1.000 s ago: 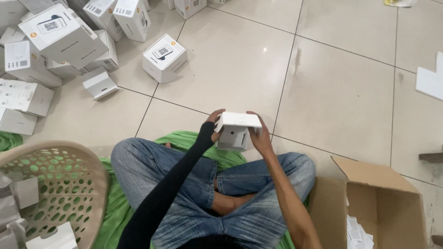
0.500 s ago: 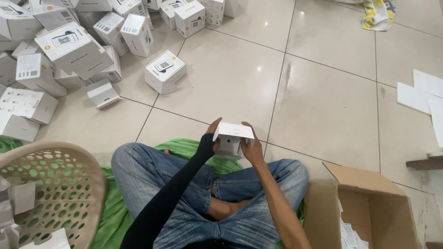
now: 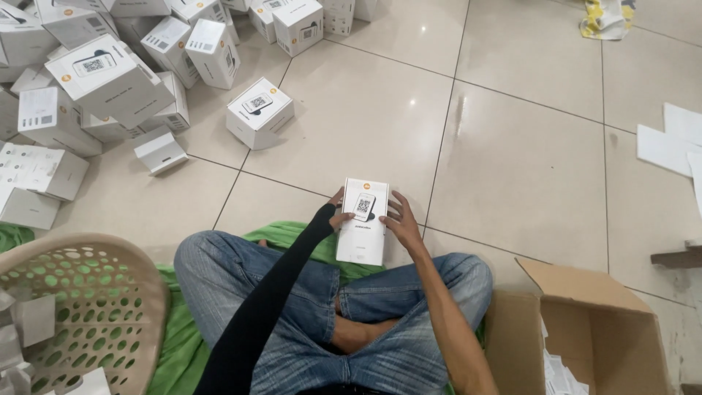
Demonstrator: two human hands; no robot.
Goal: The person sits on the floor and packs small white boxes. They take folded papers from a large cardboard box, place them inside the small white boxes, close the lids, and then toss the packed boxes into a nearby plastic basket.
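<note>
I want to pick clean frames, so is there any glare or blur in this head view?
Head view: a soft glare streak on the glossy floor tiles; the white box held by the left hand and right hand is sharp; the basket at the edge looks slightly soft.

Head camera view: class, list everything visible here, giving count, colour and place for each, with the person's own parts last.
held box: one, white, upright between both hands
loose boxes: many, white, piled upper left
basket: one, beige, perforated, lower left
carton: one, brown, open, lower right
cloth: one, green, under the legs
paper sheets: a few, white, right edge
floor: pale tiles
left hand: black sleeve, on the box's left side
right hand: bare, on its right side
</note>
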